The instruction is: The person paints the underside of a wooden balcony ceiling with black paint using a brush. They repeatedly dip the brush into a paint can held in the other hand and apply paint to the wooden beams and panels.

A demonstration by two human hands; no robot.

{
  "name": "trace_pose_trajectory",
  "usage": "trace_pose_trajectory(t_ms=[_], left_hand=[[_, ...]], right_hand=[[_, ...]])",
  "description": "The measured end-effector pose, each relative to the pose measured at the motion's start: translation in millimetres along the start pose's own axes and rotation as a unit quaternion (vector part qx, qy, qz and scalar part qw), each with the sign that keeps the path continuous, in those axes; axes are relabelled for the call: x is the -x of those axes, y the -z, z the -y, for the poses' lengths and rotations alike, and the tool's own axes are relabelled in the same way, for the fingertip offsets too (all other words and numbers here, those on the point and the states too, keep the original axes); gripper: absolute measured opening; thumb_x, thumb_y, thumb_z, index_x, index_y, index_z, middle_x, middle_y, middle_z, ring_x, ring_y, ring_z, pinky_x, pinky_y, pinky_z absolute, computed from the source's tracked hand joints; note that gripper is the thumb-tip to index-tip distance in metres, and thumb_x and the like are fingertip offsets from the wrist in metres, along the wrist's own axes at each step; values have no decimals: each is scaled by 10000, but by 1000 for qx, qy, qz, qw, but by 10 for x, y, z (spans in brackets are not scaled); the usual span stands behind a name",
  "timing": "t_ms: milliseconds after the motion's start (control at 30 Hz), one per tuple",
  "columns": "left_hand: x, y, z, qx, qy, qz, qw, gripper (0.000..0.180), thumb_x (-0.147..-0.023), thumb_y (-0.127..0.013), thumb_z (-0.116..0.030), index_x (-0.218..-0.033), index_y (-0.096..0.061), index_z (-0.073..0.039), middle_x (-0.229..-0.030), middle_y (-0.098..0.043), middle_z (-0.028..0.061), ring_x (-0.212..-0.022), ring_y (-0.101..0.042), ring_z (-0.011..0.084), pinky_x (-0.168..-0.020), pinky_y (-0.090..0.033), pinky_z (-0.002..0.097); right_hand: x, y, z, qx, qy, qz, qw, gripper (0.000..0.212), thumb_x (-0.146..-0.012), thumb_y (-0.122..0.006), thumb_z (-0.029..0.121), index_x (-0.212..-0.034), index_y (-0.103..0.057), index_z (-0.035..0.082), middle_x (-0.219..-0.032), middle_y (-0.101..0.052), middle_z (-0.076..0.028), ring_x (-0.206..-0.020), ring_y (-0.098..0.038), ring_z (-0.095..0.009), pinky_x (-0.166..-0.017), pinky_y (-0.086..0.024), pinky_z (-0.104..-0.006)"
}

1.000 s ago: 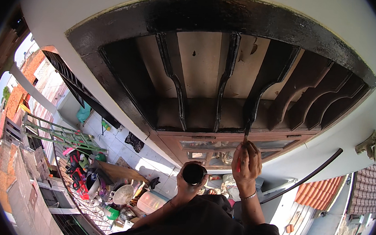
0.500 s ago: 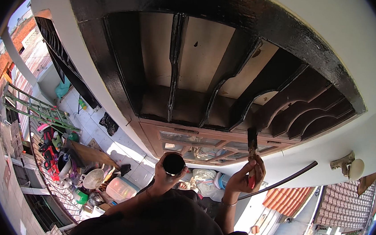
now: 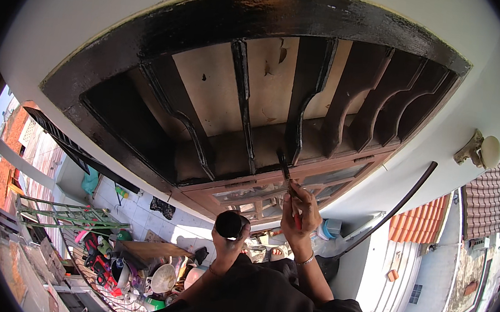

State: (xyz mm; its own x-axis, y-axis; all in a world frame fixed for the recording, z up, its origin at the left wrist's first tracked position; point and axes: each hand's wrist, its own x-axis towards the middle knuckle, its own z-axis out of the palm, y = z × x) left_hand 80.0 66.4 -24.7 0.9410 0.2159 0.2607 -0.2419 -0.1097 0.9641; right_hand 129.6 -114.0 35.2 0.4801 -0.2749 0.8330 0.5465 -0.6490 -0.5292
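My left hand [image 3: 230,248] is wrapped round a small cup [image 3: 229,225] whose inside looks black. My right hand [image 3: 302,215] grips a paintbrush [image 3: 287,172] with a red handle, its dark bristles at the lower rail of a wooden vent frame [image 3: 238,13]. They meet the rail beside the foot of a wavy slat [image 3: 311,99]; whether they press on it is hard to tell. The frame's top and left parts are glossy black, while the wavy slats at the right [image 3: 379,108] are duller brown.
Below the frame is a brown window with glass panes [image 3: 258,195]. A dark hose [image 3: 397,204] curves up at the right, near a wall lamp [image 3: 489,152]. Lower left, a green metal ladder [image 3: 66,214] stands beside piled household things [image 3: 133,270] on the tiled floor [image 3: 132,208].
The whole view has shifted and turned. My right hand has brought the brush leftward along the lower rail, nearer the cup. Both hands keep their holds.
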Motion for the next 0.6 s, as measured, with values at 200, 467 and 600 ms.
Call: trace_pose_trajectory(t_ms=[200, 467, 600], left_hand=[[21, 62, -17, -25, -13, 18, 999, 353, -829, -820, -46, -1135, -650, -1, -1072, -701, 72, -929, -679, 140, -844, -540, 289], [116, 22, -52, -20, 6, 9, 1000, 353, -834, -824, -45, -1136, -648, 8, -1033, -707, 75, -916, -670, 140, -850, -536, 294], [85, 24, -128, -18, -10, 29, 999, 371, -833, -816, -26, -1157, -639, 6, -1083, -700, 82, -972, -670, 152, -894, -528, 294]], right_hand=[[-293, 533, -452, -4, -45, -3, 999, 295, -818, -788, -93, -850, -525, 36, -1017, -771, -179, -858, -764, -246, -686, -588, -294], [-222, 466, -239, -96, -48, 63, 992, 230, -847, -750, -109, -856, -549, 1, -966, -761, -208, -915, -755, -230, -764, -578, -310], [-274, 417, -501, -115, -147, -20, 982, 222, -848, -756, -110, -854, -562, -4, -975, -762, -202, -915, -753, -225, -740, -573, -308]])
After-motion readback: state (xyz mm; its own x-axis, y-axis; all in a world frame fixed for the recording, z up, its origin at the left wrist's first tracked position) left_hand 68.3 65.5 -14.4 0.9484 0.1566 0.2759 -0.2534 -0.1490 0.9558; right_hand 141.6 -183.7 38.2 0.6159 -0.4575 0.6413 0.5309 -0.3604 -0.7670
